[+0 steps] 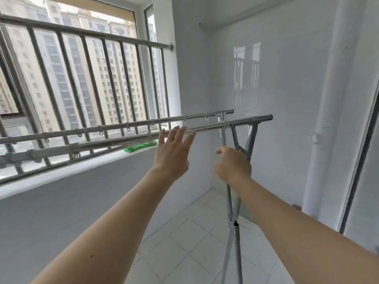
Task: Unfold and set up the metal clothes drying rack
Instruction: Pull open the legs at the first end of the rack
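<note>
The rack [205, 126] stands on the tiled floor [184, 232] in a balcony corner, just in front of the window railing [86, 37]. Its two top rails run side by side from the left edge toward the white wall [276, 78] on the right; the near rail [246, 119] ends in a dark cap, and the far rail [143, 123] carries small hanging rings along its underside. Under the near rail's right end a V-shaped brace [244, 138] drops down, and below it two thin legs [232, 232] cross and splay out onto the floor.

The left hand [174, 152] is raised just in front of the near rail, fingers spread wide and palm facing away — its fingertips overlap the rail in the picture, but whether they touch it cannot be told. Its grip is spread and holds nothing.

The right hand [232, 165] sits lower, right of the left hand and just below the brace, fingers curled inward over the rack's upright. Whether that grip is closed on the metal or only near it cannot be told — the back of the hand hides the fingers.

Behind the rack, a green cloth [139, 146] lies on the window ledge [61, 177]. A white pipe [326, 119] runs up the wall to the right of the rack.
</note>
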{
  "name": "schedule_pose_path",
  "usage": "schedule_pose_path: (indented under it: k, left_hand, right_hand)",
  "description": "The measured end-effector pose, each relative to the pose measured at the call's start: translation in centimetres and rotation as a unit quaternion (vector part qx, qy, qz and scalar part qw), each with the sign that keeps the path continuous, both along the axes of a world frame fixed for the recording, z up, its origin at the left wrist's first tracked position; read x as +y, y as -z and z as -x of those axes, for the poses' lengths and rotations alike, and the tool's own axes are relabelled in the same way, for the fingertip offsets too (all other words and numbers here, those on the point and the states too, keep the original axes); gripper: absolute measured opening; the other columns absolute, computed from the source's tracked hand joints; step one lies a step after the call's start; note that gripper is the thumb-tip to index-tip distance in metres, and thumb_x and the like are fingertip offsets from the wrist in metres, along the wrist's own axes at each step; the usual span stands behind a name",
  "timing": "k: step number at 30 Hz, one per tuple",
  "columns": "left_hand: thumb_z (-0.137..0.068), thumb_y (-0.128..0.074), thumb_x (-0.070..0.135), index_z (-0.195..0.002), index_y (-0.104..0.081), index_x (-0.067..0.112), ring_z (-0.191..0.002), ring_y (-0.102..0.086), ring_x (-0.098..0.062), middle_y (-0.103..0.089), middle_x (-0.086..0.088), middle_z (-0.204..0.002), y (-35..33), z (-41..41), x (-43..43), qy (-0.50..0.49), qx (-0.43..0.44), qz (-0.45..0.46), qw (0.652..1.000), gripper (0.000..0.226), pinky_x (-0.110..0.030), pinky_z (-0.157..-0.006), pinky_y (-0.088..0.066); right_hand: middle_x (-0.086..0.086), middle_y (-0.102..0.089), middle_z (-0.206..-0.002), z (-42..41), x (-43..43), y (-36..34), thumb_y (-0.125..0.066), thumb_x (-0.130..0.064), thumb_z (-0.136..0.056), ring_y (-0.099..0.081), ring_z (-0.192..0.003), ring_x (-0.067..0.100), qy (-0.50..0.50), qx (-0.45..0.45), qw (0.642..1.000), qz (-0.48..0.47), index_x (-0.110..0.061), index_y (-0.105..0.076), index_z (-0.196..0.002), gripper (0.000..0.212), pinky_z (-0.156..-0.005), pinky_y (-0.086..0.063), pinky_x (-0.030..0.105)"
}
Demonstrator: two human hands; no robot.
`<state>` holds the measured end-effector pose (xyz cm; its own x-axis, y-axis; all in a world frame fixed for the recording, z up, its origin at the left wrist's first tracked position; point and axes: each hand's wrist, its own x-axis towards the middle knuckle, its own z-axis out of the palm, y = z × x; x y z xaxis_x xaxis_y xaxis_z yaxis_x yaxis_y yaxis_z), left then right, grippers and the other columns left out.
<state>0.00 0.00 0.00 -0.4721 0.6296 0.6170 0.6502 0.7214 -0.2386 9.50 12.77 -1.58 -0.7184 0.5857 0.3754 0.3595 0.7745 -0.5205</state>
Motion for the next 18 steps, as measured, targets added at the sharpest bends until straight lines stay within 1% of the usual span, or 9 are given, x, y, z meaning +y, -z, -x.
schedule_pose_path:
  k: [4,7,9,10,12,13,15,16,18]
  left_hand:
    - [-0.081,-0.062,0.023,-0.147,-0.02,0.023,-0.14,-0.023,-0.026,-0.026,-0.007,-0.151,-0.5,2.6,2.4,0.028,0.025,0.022,0.999,0.078,-0.052,-0.116,-0.014]
    - [-0.082,-0.059,0.023,-0.146,-0.02,0.021,-0.132,-0.035,-0.029,-0.035,-0.008,-0.145,-0.5,3.0,4.1,0.031,0.034,0.031,0.998,0.075,-0.05,-0.113,-0.026]
    - [-0.085,-0.056,0.024,-0.143,-0.025,0.02,-0.121,-0.046,-0.03,-0.047,-0.009,-0.134,-0.8,4.3,4.8,0.021,0.035,0.007,0.999,0.067,-0.049,-0.106,-0.035]
    - [-0.088,-0.053,0.026,-0.14,-0.03,0.018,-0.114,-0.051,-0.031,-0.053,-0.009,-0.127,-1.0,5.0,5.2,0.012,0.037,-0.003,0.999,0.058,-0.048,-0.102,-0.039]
    - [-0.094,-0.047,0.032,-0.127,-0.043,0.015,-0.102,-0.059,-0.03,-0.062,-0.008,-0.111,-1.7,6.2,5.6,0.011,0.05,-0.018,0.999,0.038,-0.045,-0.09,-0.045]
    - [-0.096,-0.044,0.036,-0.12,-0.047,0.014,-0.096,-0.062,-0.029,-0.065,-0.006,-0.105,-2.0,6.8,5.7,0.015,0.06,-0.021,0.998,0.033,-0.042,-0.08,-0.047]
    - [-0.097,-0.043,0.04,-0.113,-0.05,0.013,-0.086,-0.064,-0.027,-0.066,-0.004,-0.096,-2.0,8.1,5.8,0.024,0.087,-0.014,0.996,0.032,-0.035,-0.063,-0.04]
    - [-0.097,-0.043,0.04,-0.112,-0.05,0.013,-0.085,-0.065,-0.027,-0.066,-0.004,-0.095,-1.9,8.9,6.0,0.028,0.1,-0.016,0.994,0.032,-0.033,-0.059,-0.036]
    - [-0.097,-0.042,0.04,-0.113,-0.05,0.012,-0.086,-0.064,-0.027,-0.065,-0.005,-0.096,-1.9,10.0,6.3,0.029,0.107,-0.009,0.994,0.033,-0.033,-0.058,-0.033]
  right_hand:
    - [0.007,-0.059,-0.129,2.1,2.1,-0.6,-0.051,-0.012,-0.085,-0.052,-0.118,0.03,0.049,0.033,0.998,0.001,-0.022,-0.052,-0.133,0.05,-0.09,-0.048,0.04]
    - [0.008,-0.053,-0.133,3.2,3.0,-1.2,-0.051,-0.013,-0.084,-0.049,-0.122,0.031,0.054,0.055,0.997,-0.011,-0.022,-0.048,-0.137,0.053,-0.091,-0.047,0.041]
    - [0.009,-0.05,-0.134,4.4,3.5,-1.5,-0.052,-0.012,-0.084,-0.047,-0.123,0.03,0.066,0.064,0.995,-0.025,-0.021,-0.047,-0.137,0.054,-0.091,-0.046,0.041]
    - [0.01,-0.049,-0.133,5.0,4.0,-1.6,-0.052,-0.013,-0.084,-0.046,-0.123,0.03,0.07,0.064,0.995,-0.031,-0.021,-0.049,-0.135,0.052,-0.089,-0.046,0.039]
    - [0.011,-0.046,-0.131,6.0,4.8,-1.9,-0.053,-0.013,-0.085,-0.047,-0.12,0.029,0.083,0.068,0.993,-0.04,-0.019,-0.053,-0.129,0.044,-0.083,-0.044,0.034]
    - [0.011,-0.045,-0.129,6.5,5.1,-1.9,-0.052,-0.013,-0.086,-0.048,-0.118,0.03,0.091,0.071,0.992,-0.043,-0.018,-0.054,-0.126,0.039,-0.08,-0.043,0.033]
    - [0.011,-0.044,-0.127,7.6,5.4,-1.6,-0.049,-0.015,-0.09,-0.05,-0.115,0.03,0.103,0.071,0.991,-0.047,-0.016,-0.056,-0.124,0.035,-0.08,-0.044,0.034]
    - [0.011,-0.044,-0.128,8.2,5.5,-1.4,-0.049,-0.015,-0.09,-0.05,-0.115,0.031,0.105,0.07,0.991,-0.044,-0.017,-0.055,-0.125,0.036,-0.081,-0.046,0.035]
    - [0.011,-0.044,-0.13,9.1,5.6,-1.2,-0.053,-0.014,-0.087,-0.05,-0.117,0.031,0.102,0.065,0.992,-0.045,-0.018,-0.054,-0.127,0.04,-0.084,-0.047,0.036]
